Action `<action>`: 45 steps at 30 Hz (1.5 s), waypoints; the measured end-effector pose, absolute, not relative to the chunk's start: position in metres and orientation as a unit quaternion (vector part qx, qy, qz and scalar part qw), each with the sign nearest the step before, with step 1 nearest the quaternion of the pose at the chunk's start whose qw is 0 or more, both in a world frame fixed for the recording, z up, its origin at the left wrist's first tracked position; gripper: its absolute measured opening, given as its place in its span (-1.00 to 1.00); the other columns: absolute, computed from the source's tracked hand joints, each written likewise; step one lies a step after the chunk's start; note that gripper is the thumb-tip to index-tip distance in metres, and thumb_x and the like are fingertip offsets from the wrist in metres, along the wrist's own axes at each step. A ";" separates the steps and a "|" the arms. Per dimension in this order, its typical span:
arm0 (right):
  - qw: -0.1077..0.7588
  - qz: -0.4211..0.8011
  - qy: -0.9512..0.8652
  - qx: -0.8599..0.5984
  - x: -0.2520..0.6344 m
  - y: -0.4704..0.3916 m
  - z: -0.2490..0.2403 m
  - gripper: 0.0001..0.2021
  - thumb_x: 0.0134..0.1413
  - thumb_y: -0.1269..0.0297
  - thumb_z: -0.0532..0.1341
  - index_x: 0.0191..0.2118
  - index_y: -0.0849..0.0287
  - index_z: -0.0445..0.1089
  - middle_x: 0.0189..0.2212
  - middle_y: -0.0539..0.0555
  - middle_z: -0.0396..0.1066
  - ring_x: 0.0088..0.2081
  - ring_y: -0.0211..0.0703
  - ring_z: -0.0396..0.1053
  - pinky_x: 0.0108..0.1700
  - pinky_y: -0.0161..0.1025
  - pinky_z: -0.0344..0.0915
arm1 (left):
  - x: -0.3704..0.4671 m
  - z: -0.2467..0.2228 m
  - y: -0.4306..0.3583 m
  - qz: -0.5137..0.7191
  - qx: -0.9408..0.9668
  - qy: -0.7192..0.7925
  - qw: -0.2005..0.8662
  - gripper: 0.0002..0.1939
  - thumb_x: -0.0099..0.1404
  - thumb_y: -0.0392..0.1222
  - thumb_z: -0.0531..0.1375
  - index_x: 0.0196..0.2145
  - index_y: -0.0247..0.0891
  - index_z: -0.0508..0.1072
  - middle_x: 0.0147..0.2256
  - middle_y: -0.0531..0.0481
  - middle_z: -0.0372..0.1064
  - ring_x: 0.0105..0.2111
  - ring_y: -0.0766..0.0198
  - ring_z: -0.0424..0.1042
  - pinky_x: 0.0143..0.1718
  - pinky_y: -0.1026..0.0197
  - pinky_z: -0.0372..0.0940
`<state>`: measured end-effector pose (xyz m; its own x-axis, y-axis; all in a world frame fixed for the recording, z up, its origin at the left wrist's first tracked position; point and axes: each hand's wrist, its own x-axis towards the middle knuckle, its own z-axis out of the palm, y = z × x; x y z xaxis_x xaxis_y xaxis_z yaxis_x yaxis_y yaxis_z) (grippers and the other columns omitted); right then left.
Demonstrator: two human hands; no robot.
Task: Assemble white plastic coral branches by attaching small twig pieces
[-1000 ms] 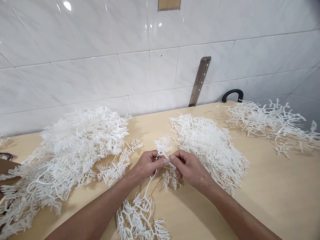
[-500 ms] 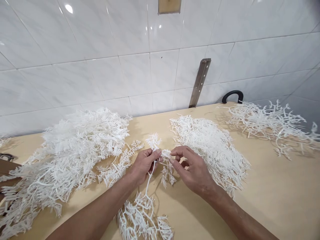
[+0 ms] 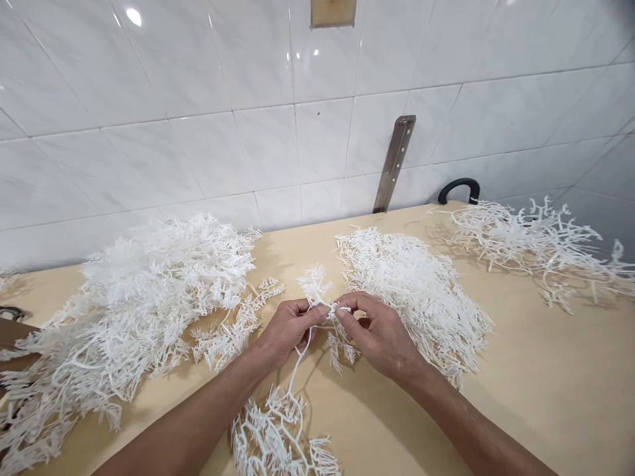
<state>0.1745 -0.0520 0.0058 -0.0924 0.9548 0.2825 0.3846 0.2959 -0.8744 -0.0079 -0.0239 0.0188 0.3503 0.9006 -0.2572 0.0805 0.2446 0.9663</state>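
Between my hands is a white artificial branch point(image 3: 296, 373) with fine, needle-like tips; its stem runs down toward me to a spread-out lower part lying on the table. My left hand point(image 3: 292, 327) pinches the branch near its upper fork, thumb on top. My right hand point(image 3: 380, 330) is closed, with thumb and forefinger pinching a side twig of the same branch close to the left thumb. One tuft stands up above the left fingers, and another hangs below between the hands. The exact spot of each grip is partly hidden by the fingers.
A large heap of white branches point(image 3: 169, 297) covers the table's left side. A smaller pile of white sprigs point(image 3: 417, 291) lies right of centre, and bare, forked stems point(image 3: 530, 244) lie far right. A metal bracket point(image 3: 395, 164) and a black handle point(image 3: 459, 189) stand by the tiled wall.
My hands have come closer together, the left moving slightly right with the branch. My right fingertips now close on the twig beside the left thumb.
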 end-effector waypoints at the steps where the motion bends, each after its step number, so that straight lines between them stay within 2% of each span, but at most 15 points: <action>1: 0.436 0.337 -0.664 -0.506 0.175 -0.052 0.006 -0.72 0.25 0.07 0.14 -0.29 0.14 0.46 -0.29 0.14 0.46 -0.33 -0.12 0.40 -0.41 -0.25 0.38 | -0.008 0.019 -0.024 0.326 0.529 0.470 0.627 -0.49 0.02 0.24 0.37 -0.56 -0.31 0.38 -0.70 0.17 0.11 -0.70 0.48 0.02 -0.65 0.32 -0.12; 4: 0.403 0.353 -0.666 -0.519 0.178 -0.050 0.005 -0.67 0.26 0.03 0.11 -0.35 0.15 0.45 -0.40 0.09 0.42 -0.39 -0.16 0.36 -0.38 -0.23 0.35 | -0.009 0.017 -0.023 0.322 0.536 0.472 0.621 -0.50 0.00 0.23 0.38 -0.48 -0.33 0.45 -0.66 0.18 0.13 -0.68 0.48 0.03 -0.66 0.33 -0.10; 12: 0.371 0.299 -0.685 -0.551 0.183 -0.048 0.009 -0.63 0.24 0.01 0.11 -0.43 0.15 0.43 -0.46 0.05 0.41 -0.39 -0.15 0.32 -0.35 -0.22 0.23 | -0.009 0.016 -0.023 0.278 0.560 0.464 0.627 -0.57 -0.01 0.11 0.41 -0.42 -0.34 0.52 -0.68 0.19 0.12 -0.69 0.50 -0.07 -0.65 0.33 -0.15; 17: 0.348 0.318 -0.670 -0.573 0.185 -0.049 0.017 -0.60 0.19 -0.05 0.14 -0.51 0.14 0.37 -0.55 0.00 0.33 -0.48 -0.20 0.23 -0.40 -0.24 0.16 | -0.009 0.014 -0.022 0.292 0.539 0.457 0.644 -0.55 -0.01 0.14 0.40 -0.44 -0.34 0.46 -0.63 0.16 0.18 -0.68 0.50 -0.01 -0.64 0.33 -0.14; 21: 0.355 0.345 -0.675 -0.546 0.188 -0.048 0.017 -0.57 0.22 -0.05 0.10 -0.55 0.14 0.28 -0.59 -0.04 0.21 -0.50 -0.24 0.15 -0.44 -0.28 0.12 | -0.011 0.013 -0.021 0.298 0.517 0.449 0.664 -0.53 0.00 0.17 0.40 -0.48 -0.31 0.40 -0.64 0.17 0.14 -0.68 0.50 -0.03 -0.65 0.33 -0.17; 26: 0.377 0.386 -0.663 -0.518 0.189 -0.048 0.015 -0.62 0.24 -0.02 0.10 -0.45 0.15 0.39 -0.50 -0.01 0.32 -0.43 -0.20 0.27 -0.37 -0.28 0.22 | -0.011 0.013 -0.021 0.286 0.508 0.460 0.670 -0.54 0.00 0.15 0.41 -0.51 -0.29 0.37 -0.70 0.20 0.10 -0.71 0.50 -0.04 -0.67 0.33 -0.19; 30: 0.372 0.390 -0.671 -0.509 0.185 -0.049 0.014 -0.67 0.17 -0.02 0.19 -0.35 0.15 0.47 -0.42 0.05 0.43 -0.37 -0.14 0.35 -0.34 -0.25 0.28 | -0.009 0.016 -0.023 0.294 0.500 0.458 0.674 -0.53 -0.02 0.14 0.42 -0.54 -0.30 0.35 -0.72 0.21 0.08 -0.70 0.50 -0.05 -0.65 0.33 -0.20; 36: 0.361 0.414 -0.647 -0.529 0.179 -0.050 0.011 -0.66 0.13 -0.05 0.21 -0.32 0.16 0.46 -0.41 0.07 0.47 -0.39 -0.12 0.41 -0.38 -0.24 0.31 | -0.005 0.017 -0.028 0.322 0.494 0.463 0.661 -0.55 -0.04 0.10 0.43 -0.52 -0.33 0.40 -0.66 0.16 0.14 -0.66 0.49 0.01 -0.61 0.34 -0.10; 42: 0.351 0.436 -0.636 -0.530 0.180 -0.050 0.009 -0.66 0.12 -0.04 0.21 -0.34 0.19 0.44 -0.46 0.03 0.45 -0.42 -0.14 0.38 -0.43 -0.27 0.26 | 0.001 0.014 -0.034 0.373 0.531 0.462 0.605 -0.57 -0.01 0.11 0.40 -0.47 -0.36 0.49 -0.52 0.00 0.37 -0.48 0.31 0.30 -0.44 0.30 0.18; 45: 0.355 0.441 -0.635 -0.525 0.181 -0.049 0.008 -0.66 0.09 -0.03 0.23 -0.39 0.19 0.43 -0.50 0.02 0.42 -0.47 -0.17 0.35 -0.46 -0.29 0.23 | 0.003 0.016 -0.036 0.388 0.536 0.479 0.576 -0.57 0.01 0.13 0.37 -0.50 -0.35 0.48 -0.56 0.01 0.34 -0.51 0.32 0.27 -0.49 0.30 0.15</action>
<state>0.1812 -0.0493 0.0083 -0.1955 0.9806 -0.0131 0.3536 0.0580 -0.9336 0.0028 -0.0362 0.0161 0.2399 0.9612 -0.1361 0.0664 0.1236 0.9901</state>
